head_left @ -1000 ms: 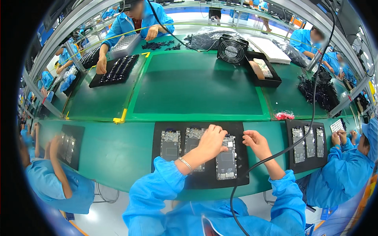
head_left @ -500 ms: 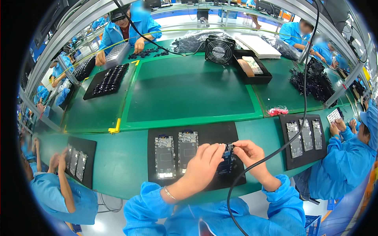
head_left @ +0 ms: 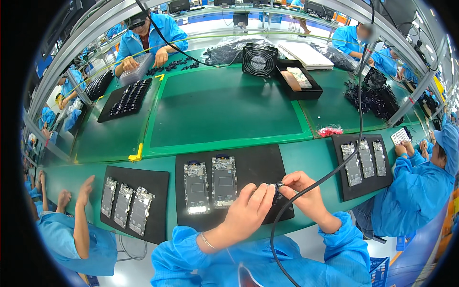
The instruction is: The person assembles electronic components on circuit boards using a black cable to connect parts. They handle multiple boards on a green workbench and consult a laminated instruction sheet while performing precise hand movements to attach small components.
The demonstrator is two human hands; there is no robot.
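Now my left hand (head_left: 251,208) has come off the phone frame (head_left: 277,203) at the black mat's (head_left: 258,158) three o'clock, pinching the corded tool's tip (head_left: 278,184) against my right hand (head_left: 301,193), so seating begins.

The black mat (head_left: 258,158) stays bare along its far edge and right half. Two phone frames (head_left: 210,184) block its left half; both hands (head_left: 272,203) and the cable (head_left: 334,167) crowd its near right corner.

black mat (head_left: 258,160) | green table (head_left: 224,105) | blue sleeves (head_left: 191,248) | black cable (head_left: 334,167) | silver-grey boards (head_left: 210,184)
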